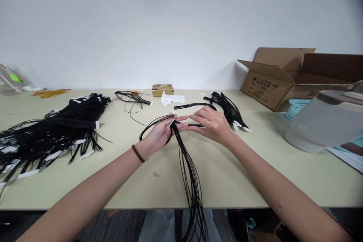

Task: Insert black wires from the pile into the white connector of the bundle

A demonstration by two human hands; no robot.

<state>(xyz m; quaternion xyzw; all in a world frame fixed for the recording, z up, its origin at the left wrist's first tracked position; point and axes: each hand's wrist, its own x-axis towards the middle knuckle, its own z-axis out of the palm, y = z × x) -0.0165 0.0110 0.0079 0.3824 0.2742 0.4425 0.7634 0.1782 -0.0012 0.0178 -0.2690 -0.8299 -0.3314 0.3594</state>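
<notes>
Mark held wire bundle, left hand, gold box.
Held wire bundle [191, 170]: head view, hanging wires.
Left hand [159, 134]: head view, middle of hand.
Gold box [157, 92]: head view, front face, left part.

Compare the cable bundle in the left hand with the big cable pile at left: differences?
Size: the held bundle is small; the left pile is far larger.
Support: the held bundle is gripped in the left hand; the left pile lies on the table.
Shape: the held bundle's loose strands run down past the table's front edge in view; the left pile is a dense heap.
Shared: black wires, white connectors.
</notes>
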